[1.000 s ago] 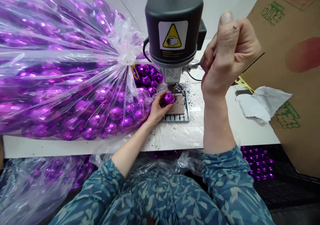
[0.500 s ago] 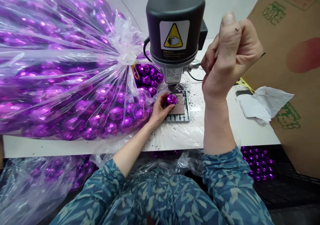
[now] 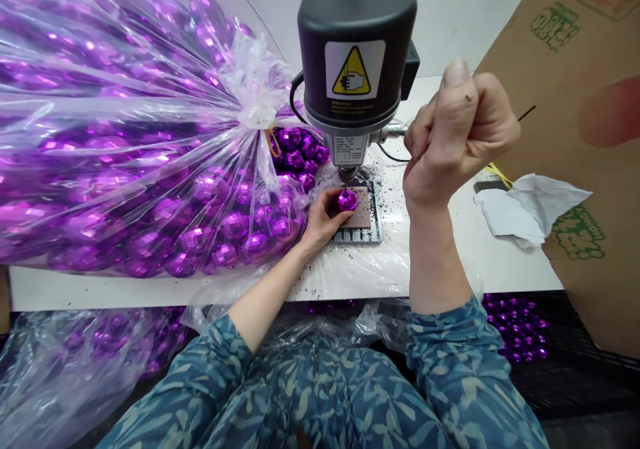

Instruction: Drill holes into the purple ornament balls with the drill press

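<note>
My left hand (image 3: 323, 219) pinches a shiny purple faceted bauble (image 3: 347, 200) between thumb and fingers. The bauble rests on a brown pad (image 3: 361, 220) over a slotted metal base plate (image 3: 376, 234), directly beneath the chuck (image 3: 347, 173) of a small black drill press (image 3: 358, 96). To the right of the machine, my right hand (image 3: 457, 136) is raised in a fist around the press's lever (image 3: 397, 131). The metal rod runs into the fist, which hides its grip. A thin dark end sticks out behind the knuckles.
A big clear bag (image 3: 125, 169) of purple baubles fills the left, with loose baubles (image 3: 295, 159) beside its knot. Dark shavings litter the white table (image 3: 350, 276). At right stand crumpled white paper (image 3: 530, 206) and a cardboard box (image 3: 565, 102). More baubles (image 3: 517, 326) lie below the table.
My right hand has come down somewhat with the lever. My left hand keeps the bauble under the chuck, which now sits close over its top. The whole view has shifted slightly.
</note>
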A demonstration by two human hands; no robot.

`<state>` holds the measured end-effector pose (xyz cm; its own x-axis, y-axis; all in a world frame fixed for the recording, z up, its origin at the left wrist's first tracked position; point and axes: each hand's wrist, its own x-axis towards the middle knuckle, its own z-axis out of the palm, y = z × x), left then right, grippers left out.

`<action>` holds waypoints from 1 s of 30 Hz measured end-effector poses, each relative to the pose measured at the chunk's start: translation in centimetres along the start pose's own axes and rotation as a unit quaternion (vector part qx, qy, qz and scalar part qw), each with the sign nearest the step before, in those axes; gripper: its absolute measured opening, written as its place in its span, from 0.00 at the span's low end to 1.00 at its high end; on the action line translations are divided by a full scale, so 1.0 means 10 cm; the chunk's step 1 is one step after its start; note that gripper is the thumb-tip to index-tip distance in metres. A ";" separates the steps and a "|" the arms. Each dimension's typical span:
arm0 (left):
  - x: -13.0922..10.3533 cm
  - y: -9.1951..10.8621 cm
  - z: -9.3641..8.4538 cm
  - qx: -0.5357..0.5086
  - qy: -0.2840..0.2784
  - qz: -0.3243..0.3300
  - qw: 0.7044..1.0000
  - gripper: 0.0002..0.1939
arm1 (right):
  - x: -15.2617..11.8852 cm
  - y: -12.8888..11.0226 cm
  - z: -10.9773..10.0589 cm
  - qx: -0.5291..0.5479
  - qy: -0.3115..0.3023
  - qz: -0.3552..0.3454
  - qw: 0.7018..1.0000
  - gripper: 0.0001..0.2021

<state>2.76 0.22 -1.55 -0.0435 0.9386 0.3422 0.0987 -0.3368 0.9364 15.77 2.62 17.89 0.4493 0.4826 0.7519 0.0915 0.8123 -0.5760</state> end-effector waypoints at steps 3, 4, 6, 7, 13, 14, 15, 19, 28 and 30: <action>0.00 -0.02 0.01 0.002 0.000 0.005 1.000 0.32 | -0.09 0.02 -0.07 0.037 0.006 -0.006 0.999 0.29; 0.00 -0.03 0.01 0.004 0.000 0.008 1.000 0.32 | -0.11 0.03 -0.09 0.049 0.010 -0.013 0.999 0.29; 0.00 -0.04 0.01 0.010 0.000 0.013 1.000 0.32 | -0.15 0.07 -0.11 0.060 0.019 -0.026 0.998 0.29; 0.00 -0.05 0.01 0.013 0.000 0.016 1.000 0.32 | -0.16 0.09 -0.12 0.060 0.022 -0.032 0.997 0.29; 0.00 -0.08 0.01 0.020 -0.002 0.029 0.999 0.31 | -0.23 0.23 -0.18 0.085 0.019 -0.077 0.993 0.29; 0.01 -0.09 0.01 0.018 -0.001 0.030 0.999 0.31 | -0.24 0.25 -0.19 0.097 0.014 -0.086 0.991 0.29; 0.01 -0.10 0.01 0.017 -0.001 0.031 0.999 0.31 | -0.26 0.26 -0.19 0.109 0.007 -0.096 0.989 0.29; 0.01 -0.12 0.01 0.016 0.003 0.030 0.999 0.32 | -0.29 0.31 -0.23 0.111 -0.007 -0.131 0.985 0.27; 0.01 -0.07 0.02 0.018 0.008 0.023 1.000 0.31 | -0.36 0.38 -0.24 0.151 -0.014 -0.185 0.971 0.27; 0.01 -0.05 0.03 0.017 0.009 0.016 1.000 0.30 | -0.27 0.26 -0.18 0.141 -0.009 -0.140 0.980 0.27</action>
<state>3.03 0.52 -2.00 -0.0569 0.9262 0.3727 0.1342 -0.3628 0.9222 16.42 2.84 13.74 0.4250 0.2318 0.8750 -0.0413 0.9706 -0.2371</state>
